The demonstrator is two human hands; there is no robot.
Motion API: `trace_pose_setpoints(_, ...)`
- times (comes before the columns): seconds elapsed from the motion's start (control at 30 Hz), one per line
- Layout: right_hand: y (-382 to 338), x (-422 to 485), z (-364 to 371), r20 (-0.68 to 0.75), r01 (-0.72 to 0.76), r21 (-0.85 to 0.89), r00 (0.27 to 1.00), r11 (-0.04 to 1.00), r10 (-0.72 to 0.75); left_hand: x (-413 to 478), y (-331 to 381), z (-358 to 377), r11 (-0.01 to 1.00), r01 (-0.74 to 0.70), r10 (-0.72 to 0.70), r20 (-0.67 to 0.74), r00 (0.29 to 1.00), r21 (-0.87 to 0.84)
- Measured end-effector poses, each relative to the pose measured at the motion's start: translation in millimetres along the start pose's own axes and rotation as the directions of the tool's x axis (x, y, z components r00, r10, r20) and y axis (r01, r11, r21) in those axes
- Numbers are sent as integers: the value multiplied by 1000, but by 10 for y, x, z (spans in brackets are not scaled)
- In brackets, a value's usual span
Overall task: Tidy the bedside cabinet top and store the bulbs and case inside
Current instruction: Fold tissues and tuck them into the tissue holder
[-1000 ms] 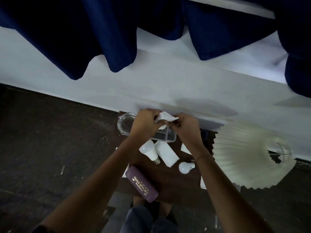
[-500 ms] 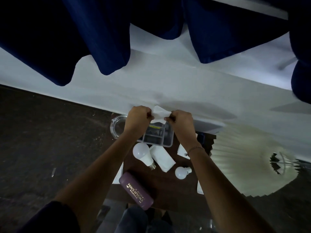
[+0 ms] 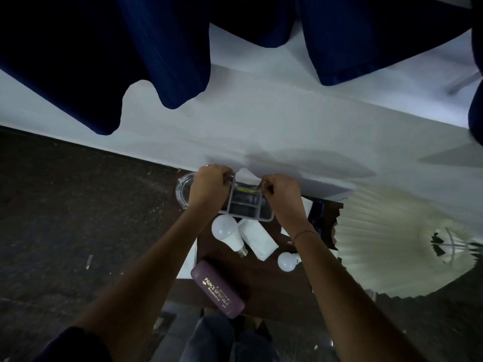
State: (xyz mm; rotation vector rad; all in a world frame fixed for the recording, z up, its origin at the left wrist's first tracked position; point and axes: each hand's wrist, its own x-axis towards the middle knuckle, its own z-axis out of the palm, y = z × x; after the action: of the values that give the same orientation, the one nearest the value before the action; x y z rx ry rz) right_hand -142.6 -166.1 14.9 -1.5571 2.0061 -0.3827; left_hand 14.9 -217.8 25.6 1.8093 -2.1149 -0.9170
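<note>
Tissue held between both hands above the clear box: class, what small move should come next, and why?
Probably set the tissue down or wipe with it. Both the left hand and right hand pinch it over the clear box, while two bulbs and the case lie untouched on the cabinet top. Neither hand is free.

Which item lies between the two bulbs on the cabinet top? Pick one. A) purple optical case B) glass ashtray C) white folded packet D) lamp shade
C: the white folded packet lies between the larger bulb and the smaller bulb.
</note>
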Motion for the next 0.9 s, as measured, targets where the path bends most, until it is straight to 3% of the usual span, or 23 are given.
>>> trace_pose_setpoints(0.23, -118, -370, 10, -221, -48, 238, 970, 970, 103, -464, -331, -124, 975, 185, -205, -178, 962, -122)
trace_pose_setpoints(0.43, -603, -804, 396, -356, 83, 405, 932, 911, 73, -867, -800, -20, 829, 499, -536, -102, 838, -253)
trace_pose_setpoints(0.53, -782, -966, 719, -194, 23, 517, 977, 856, 91, -1019, -1006, 60, 764, 601, -621, -18, 783, -234)
trace_pose_setpoints(0.63, -871, -1034, 1034, 78, -171, 542, 985, 823, 153, -1122, -1175, 118, 704, 680, -680, 85, 729, -204)
trace_pose_setpoints(0.73, -898, -1004, 1257, 303, -405, 546, 912, 733, 278, -1188, -1290, 158, 647, 721, -706, 162, 690, -250)
trace_pose_setpoints(0.83, -896, -912, 1413, 402, -549, 498, 832, 671, 383, -1206, -1360, 185, 485, 748, -730, 261, 631, -452)
trace_pose_setpoints(0.9, -895, -846, 1493, 423, -598, 483, 799, 640, 428, -1181, -1377, 181, 404, 771, -750, 304, 587, -493)
